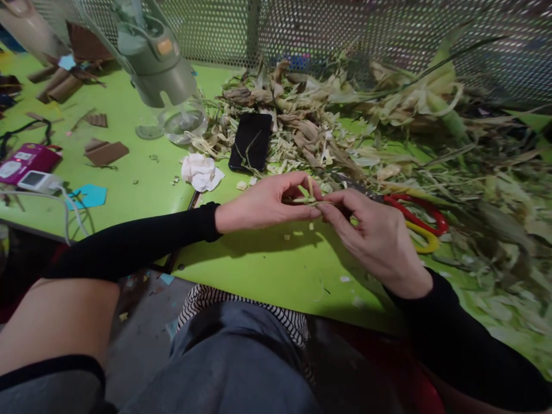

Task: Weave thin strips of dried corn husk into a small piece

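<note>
Over the green table [241,264], my left hand [276,201] pinches a thin pale green plant strip [306,200] between thumb and fingers. My right hand [371,230] meets it fingertip to fingertip, its thumb and forefinger closed on the strip's right end. A short piece of the strip stands up between the left fingers. Scissors with red and yellow handles [425,215] lie just behind my right hand, their blades partly hidden. Small pale scraps lie on the table beneath my hands.
Dried husks and leaves [310,132] heap along the back and right, against a perforated metal screen [345,29]. A black phone [251,141], crumpled tissue [201,171] and large bottle [161,69] stand or lie behind my left arm. At far left are a magenta device [30,161] and cables.
</note>
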Demonstrator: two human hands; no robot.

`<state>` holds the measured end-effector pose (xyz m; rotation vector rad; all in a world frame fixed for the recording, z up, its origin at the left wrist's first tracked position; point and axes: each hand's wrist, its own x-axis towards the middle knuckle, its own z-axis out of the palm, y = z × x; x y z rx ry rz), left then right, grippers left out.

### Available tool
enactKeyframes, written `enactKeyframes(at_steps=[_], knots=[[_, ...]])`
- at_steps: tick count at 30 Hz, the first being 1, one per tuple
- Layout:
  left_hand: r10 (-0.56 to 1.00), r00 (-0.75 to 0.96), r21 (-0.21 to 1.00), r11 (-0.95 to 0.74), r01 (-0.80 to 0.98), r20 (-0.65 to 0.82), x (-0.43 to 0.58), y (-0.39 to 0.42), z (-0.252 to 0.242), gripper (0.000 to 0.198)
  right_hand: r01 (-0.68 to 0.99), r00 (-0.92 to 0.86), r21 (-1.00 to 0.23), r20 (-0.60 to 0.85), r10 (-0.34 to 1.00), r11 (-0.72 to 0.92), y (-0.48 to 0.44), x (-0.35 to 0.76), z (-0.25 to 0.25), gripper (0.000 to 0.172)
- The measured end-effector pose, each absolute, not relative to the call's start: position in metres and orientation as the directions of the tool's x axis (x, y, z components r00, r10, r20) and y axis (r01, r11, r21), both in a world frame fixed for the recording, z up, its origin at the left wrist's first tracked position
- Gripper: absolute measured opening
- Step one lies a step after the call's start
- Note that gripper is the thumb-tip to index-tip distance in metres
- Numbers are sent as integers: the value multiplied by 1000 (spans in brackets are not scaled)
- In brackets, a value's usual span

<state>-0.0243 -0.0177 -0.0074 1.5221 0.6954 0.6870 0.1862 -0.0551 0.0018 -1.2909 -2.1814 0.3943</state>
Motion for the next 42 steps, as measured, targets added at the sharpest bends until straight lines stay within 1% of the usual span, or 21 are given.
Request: enactKeyframes(at_steps=[3, 5, 7, 11, 14, 15, 17, 18, 20, 21, 22, 24, 26, 28, 29, 30, 33, 34, 36, 39, 42], knots=[[756, 653, 998, 1, 63, -42, -24, -19, -8, 30, 663, -442, -562, 239, 864, 495, -52, 186, 3, 32], [765, 639, 995, 19, 96, -76, -23, -19, -8, 19, 643, -454, -594, 212, 865, 483, -52, 186, 4, 37], [781, 620, 992, 4, 123, -80, -22, -20, -6, 10, 639, -447, -611, 199, 872, 467, -53, 186, 6, 41], [780, 620, 994, 24, 111, -88, -23, -21, 0, 11, 636, -386, -651, 197, 901, 415, -56, 188, 11, 46], [757, 641, 990, 140, 27, -125, -23, -21, 2, 12, 615, -348, -694, 187, 919, 374, -55, 190, 11, 41], [746, 650, 980, 197, -5, -146, -24, -21, 2, 11, 605, -322, -710, 195, 926, 360, -54, 191, 9, 35], [712, 674, 945, 320, -62, -197, -24, -20, 1, 9, 590, -263, -731, 227, 938, 342, -50, 193, 5, 17], [692, 688, 923, 376, -82, -221, -24, -20, 0, 9, 586, -247, -735, 238, 939, 340, -48, 195, 3, 12], [654, 716, 884, 454, -113, -244, -24, -20, -1, 8, 579, -282, -736, 221, 933, 350, -44, 197, -1, 31], [640, 728, 868, 479, -127, -247, -25, -20, -2, 6, 572, -329, -736, 197, 924, 361, -43, 198, -3, 36], [626, 739, 854, 501, -138, -248, -25, -20, -2, 6, 561, -382, -736, 175, 907, 378, -41, 199, -5, 36], [601, 757, 827, 542, -150, -257, -25, -20, -2, 8, 533, -461, -728, 179, 869, 432, -39, 200, -8, 24], [585, 761, 804, 576, -145, -282, -25, -20, -3, 11, 531, -436, -696, 264, 860, 483, -39, 200, -8, 17], [590, 748, 808, 576, -126, -305, -25, -21, -4, 11, 573, -302, -664, 373, 877, 480, -40, 199, -6, 19], [592, 743, 821, 561, -104, -311, -24, -22, -6, 9, 597, -241, -654, 406, 882, 464, -41, 198, -5, 22], [594, 741, 840, 537, -77, -312, -23, -23, -7, 7, 614, -216, -646, 414, 884, 453, -43, 196, -4, 23], [595, 750, 907, 420, 15, -288, -19, -26, -8, 3, 606, -307, -640, 360, 881, 473, -46, 191, -3, 21], [601, 750, 924, 381, 35, -276, -18, -28, -8, 4, 589, -338, -648, 346, 875, 483, -48, 189, -3, 20], [616, 743, 940, 338, 51, -261, -17, -30, -5, 11, 558, -334, -670, 359, 872, 489, -50, 185, -4, 18], [621, 735, 928, 372, 29, -272, -16, -34, -1, 17, 538, -290, -680, 406, 867, 499, -55, 181, -3, 21], [592, 755, 902, 433, -4, -280, -15, -37, -2, 15, 548, -279, -669, 419, 864, 501, -58, 180, 0, 23]])
